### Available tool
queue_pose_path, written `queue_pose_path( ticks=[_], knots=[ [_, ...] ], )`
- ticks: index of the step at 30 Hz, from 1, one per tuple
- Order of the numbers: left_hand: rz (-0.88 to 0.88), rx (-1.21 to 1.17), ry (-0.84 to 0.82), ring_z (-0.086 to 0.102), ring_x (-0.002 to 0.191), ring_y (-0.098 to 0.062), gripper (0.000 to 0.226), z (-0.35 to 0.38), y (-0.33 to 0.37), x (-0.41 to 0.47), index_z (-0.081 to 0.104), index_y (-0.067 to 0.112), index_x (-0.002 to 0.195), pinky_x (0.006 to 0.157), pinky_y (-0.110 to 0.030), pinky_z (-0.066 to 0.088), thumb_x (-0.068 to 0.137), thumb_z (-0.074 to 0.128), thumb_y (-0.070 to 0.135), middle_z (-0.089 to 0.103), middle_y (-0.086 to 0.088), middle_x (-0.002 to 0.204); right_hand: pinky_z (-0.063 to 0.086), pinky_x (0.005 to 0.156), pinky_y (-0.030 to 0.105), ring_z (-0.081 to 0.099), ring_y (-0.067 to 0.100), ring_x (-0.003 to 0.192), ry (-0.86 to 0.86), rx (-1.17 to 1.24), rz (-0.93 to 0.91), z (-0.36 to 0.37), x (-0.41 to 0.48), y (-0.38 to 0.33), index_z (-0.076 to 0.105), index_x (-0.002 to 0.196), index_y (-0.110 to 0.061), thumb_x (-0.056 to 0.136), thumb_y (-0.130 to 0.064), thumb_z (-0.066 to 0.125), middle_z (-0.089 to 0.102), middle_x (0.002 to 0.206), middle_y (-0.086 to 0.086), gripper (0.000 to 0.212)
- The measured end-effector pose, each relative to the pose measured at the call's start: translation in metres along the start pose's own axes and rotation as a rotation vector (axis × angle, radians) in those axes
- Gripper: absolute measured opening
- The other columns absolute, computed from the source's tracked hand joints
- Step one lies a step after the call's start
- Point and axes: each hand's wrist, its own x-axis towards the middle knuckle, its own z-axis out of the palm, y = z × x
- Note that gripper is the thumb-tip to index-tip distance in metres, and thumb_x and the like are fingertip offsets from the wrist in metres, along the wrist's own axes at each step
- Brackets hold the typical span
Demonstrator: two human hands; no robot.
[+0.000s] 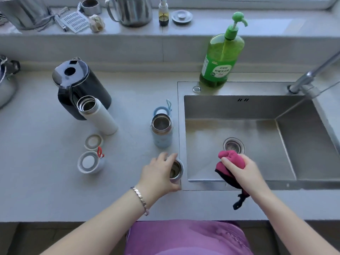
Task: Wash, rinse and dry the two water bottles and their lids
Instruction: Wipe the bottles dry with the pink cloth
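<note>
Purple garment [185,236] fills the bottom centre of the frame, and both our bare forearms reach up from it. Left hand [160,173], bracelet [140,196] on the wrist, lower centre: fingers curled round a small open steel cup [177,171] that stands on the grey desk [46,190] just beside the sink [239,107] rim. Right hand [239,168], right of centre, over the sink's near edge: fingers clenched on a bunched pink cloth [232,158] with dark trim. A dark strap [239,201] hangs below that hand. Drain [234,145] shows just above the cloth. Blue bottle [161,134]: upright, open, centre of frame, on the desk near the sink's left edge, with the blue lid [161,109] just behind it. White bottle [98,115]: open, centre left, overlapping a black kettle [81,83] in the view. Below it, well apart from the blue bottle, lie a white ring [93,142] and a white lid with red loop [90,162]; whether these two touch we cannot tell. Green soap dispenser [222,57] stands upper right at the sink's back rim. Tap [312,74] sits at far right.
</note>
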Motion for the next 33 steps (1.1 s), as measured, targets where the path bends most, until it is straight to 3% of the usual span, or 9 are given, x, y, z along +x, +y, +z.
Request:
queue_pose_path(
  ticks=[6,9,12,15,22,26,28,30,33],
  knots=[
    [-0.085,-0.176,0.108,0.047,0.11,-0.019,0.07,-0.001,-0.001,-0.001,0.042,0.032,0.128,0.082,-0.025,0.041,0.064,0.073,0.036,0.051,0.007,0.118,0.044,0.067,0.019,0.062,0.01,0.08,0.018,0.035,0.06,-0.009,-0.001,0.016,0.065,0.102,-0.013,0.084,-0.023,0.067,0.068,0.095,0.004,0.021],
    [-0.063,-0.457,0.151,0.053,0.098,-0.008,0.064,-0.022,0.014,0.002,0.049,0.034,0.115,0.074,-0.016,0.04,0.059,0.08,0.029,0.055,0.015,0.103,0.045,0.069,0.007,0.063,0.006,0.088,-0.039,0.084,-0.002,-0.012,-0.001,0.015,0.064,0.102,-0.021,0.082,-0.017,0.069,0.068,0.104,0.0,0.021],
    [0.04,-0.683,0.058,0.061,0.087,-0.004,0.062,-0.05,0.042,0.013,0.052,0.041,0.104,0.076,-0.016,0.048,0.051,0.084,0.033,0.061,0.017,0.096,0.043,0.076,0.003,0.055,0.006,0.11,-0.176,0.033,-0.113,-0.018,0.002,0.012,0.056,0.112,-0.038,0.06,-0.029,0.083,0.053,0.125,-0.015,0.059],
    [0.144,-0.813,0.002,0.066,0.08,-0.007,0.063,-0.07,0.068,0.025,0.057,0.042,0.101,0.077,-0.025,0.055,0.041,0.078,0.04,0.066,0.016,0.091,0.054,0.078,0.026,0.045,0.009,0.123,-0.273,0.052,-0.284,-0.027,0.004,0.004,0.04,0.128,-0.048,0.037,-0.03,0.089,0.029,0.14,-0.024,0.105],
    [0.183,-0.984,-0.14,0.067,0.074,-0.012,0.066,-0.078,0.083,0.043,0.059,0.035,0.102,0.068,-0.024,0.056,0.044,0.085,0.023,0.068,0.003,0.094,0.05,0.076,0.023,0.058,0.011,0.106,-0.117,0.125,-0.52,-0.048,0.011,-0.016,0.053,0.11,-0.035,0.041,-0.022,0.086,0.05,0.129,-0.019,0.077],
    [0.066,-0.713,-0.09,0.064,0.092,-0.008,0.073,-0.073,0.075,0.047,0.041,0.04,0.127,0.085,-0.025,0.051,0.069,0.081,0.021,0.049,0.012,0.122,0.042,0.079,0.008,0.056,0.011,0.102,-0.052,-0.263,-0.502,-0.071,0.032,-0.033,0.055,0.102,-0.042,0.043,-0.017,0.086,0.054,0.117,-0.009,0.072],
    [-0.058,-0.719,-0.048,0.062,0.096,-0.008,0.065,-0.066,0.067,0.044,0.041,0.034,0.132,0.081,-0.023,0.049,0.077,0.074,0.021,0.051,0.008,0.12,0.046,0.083,0.017,0.056,0.017,0.099,-0.092,-0.531,-0.425,-0.087,0.048,-0.044,0.053,0.11,-0.04,0.045,-0.021,0.084,0.051,0.117,-0.004,0.074],
    [-0.149,-0.801,-0.057,0.063,0.092,-0.009,0.039,-0.058,0.058,0.037,0.053,0.025,0.118,0.074,-0.024,0.05,0.083,0.068,0.018,0.061,0.0,0.113,0.048,0.08,0.028,0.056,0.021,0.095,-0.15,-0.87,-0.372,-0.096,0.063,-0.056,0.047,0.12,-0.039,0.047,-0.031,0.081,0.049,0.116,-0.003,0.08],
    [-0.229,-0.82,-0.083,0.064,0.09,-0.016,0.013,-0.044,0.045,0.024,0.06,0.024,0.094,0.08,-0.033,0.051,0.086,0.063,0.014,0.067,-0.003,0.099,0.043,0.068,0.027,0.054,0.023,0.087,-0.25,-1.273,-0.332,-0.089,0.075,-0.074,0.038,0.127,-0.039,0.054,-0.034,0.078,0.044,0.106,-0.003,0.083]
  ],
)
